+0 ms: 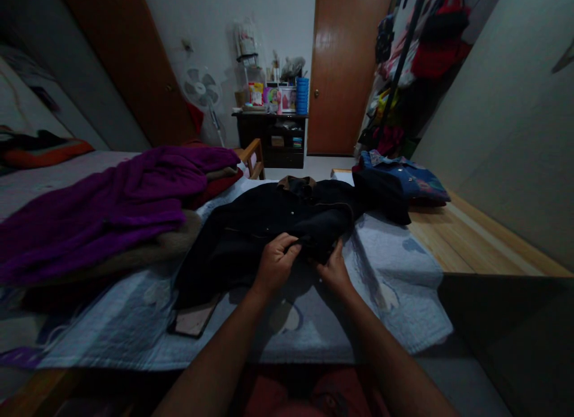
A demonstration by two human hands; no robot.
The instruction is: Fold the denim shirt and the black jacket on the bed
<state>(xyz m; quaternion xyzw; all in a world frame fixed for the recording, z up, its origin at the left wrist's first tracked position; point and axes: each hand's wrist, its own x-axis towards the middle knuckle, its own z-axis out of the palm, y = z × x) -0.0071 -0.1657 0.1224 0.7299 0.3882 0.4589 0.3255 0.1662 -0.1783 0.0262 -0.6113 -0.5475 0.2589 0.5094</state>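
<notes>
A black jacket [251,219] with a brown collar lies spread over a pale blue quilted cover, its collar pointing away from me. My left hand [275,262] pinches the jacket's lower front edge near the middle. Just to the right, my right hand [332,266] grips the same hem, its fingers partly hidden under the cloth. One sleeve stretches out to the right, and the other side of the jacket drapes toward the front left. Beside that left part, a flat pinkish panel with a dark border [195,320] sticks out from under the cloth.
Purple clothing [134,195] is heaped on the left. On the wooden surface [461,237] at right lies a folded blue denim garment [408,177]. The quilted cover [399,273] reaches that surface. Farther back stand a fan [201,89], a dark cabinet [251,136] and a wooden door [343,76].
</notes>
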